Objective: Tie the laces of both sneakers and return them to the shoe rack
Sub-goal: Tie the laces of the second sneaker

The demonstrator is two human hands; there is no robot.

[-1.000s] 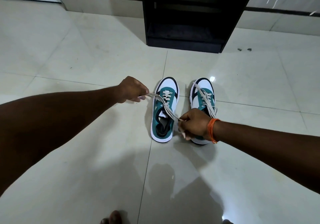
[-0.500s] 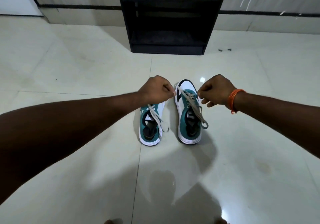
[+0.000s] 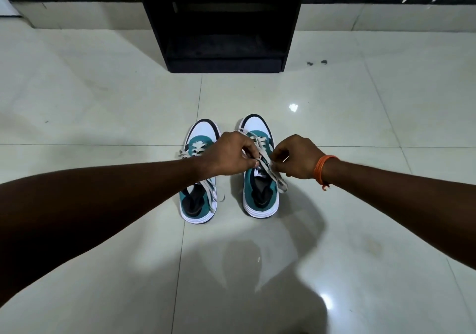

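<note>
Sneakers (image 3: 260, 179) before shoe rack (image 3: 224, 24)

Your hands have left the left sneaker (image 3: 199, 179) and come together over the right sneaker (image 3: 260, 179): your left hand (image 3: 229, 154) and right hand (image 3: 296, 157), a moment ago apart, now pinch its laces (image 3: 268, 166) close together above the tongue
</note>
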